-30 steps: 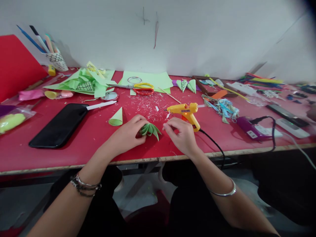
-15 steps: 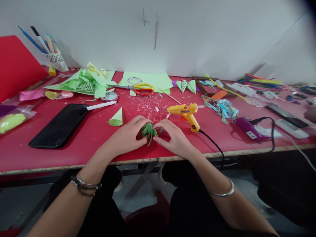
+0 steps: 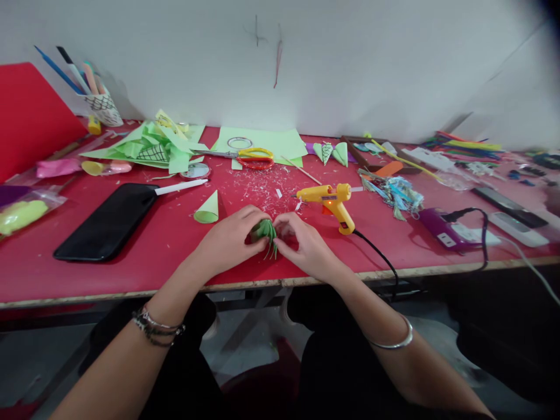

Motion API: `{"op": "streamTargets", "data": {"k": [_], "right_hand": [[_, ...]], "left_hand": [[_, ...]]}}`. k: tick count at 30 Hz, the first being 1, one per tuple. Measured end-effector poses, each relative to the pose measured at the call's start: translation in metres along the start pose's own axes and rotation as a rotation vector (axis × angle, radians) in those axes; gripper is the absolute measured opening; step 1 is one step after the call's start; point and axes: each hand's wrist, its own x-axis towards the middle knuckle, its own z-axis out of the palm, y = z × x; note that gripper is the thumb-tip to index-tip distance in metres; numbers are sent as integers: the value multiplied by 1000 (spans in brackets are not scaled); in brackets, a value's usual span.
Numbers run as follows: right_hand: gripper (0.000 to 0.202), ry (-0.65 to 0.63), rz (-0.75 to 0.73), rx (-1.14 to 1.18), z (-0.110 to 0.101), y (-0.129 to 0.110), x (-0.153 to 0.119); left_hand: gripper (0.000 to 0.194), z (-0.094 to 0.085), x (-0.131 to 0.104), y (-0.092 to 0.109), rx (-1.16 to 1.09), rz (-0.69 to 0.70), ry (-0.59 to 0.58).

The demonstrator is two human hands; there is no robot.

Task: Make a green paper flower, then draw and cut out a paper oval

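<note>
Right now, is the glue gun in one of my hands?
No, the yellow glue gun lies on the red table, while both hands are at the green folded paper.

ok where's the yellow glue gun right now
In the head view, the yellow glue gun lies on the red tabletop, just beyond the right hand, left of the purple power adapter.

Green paper piece [image 3: 266,230] partly hidden; red panel [image 3: 30,116] cut off.

Glue gun [image 3: 333,204]: smooth yellow plastic. Left of it, matt green paper cone [image 3: 207,209] and glossy black phone [image 3: 107,223]. Behind it, smooth matt paper sheets [image 3: 266,142]. Surface [image 3: 166,245] under it: smooth red top, rough front edge.
</note>
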Motion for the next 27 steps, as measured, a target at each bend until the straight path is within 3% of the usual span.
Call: {"op": "streamTargets", "data": {"k": [7,12,27], "right_hand": [[25,-94,-93,-209,-4,2,0],[18,-86,-112,-289,-8,4,-1],[18,-104,-128,-310,-14,2,-1]], "left_hand": [[21,-3,2,-3,71,58,33],[22,-4,0,-4,14,34,22],[17,2,2,-1,54,34,99]]}}
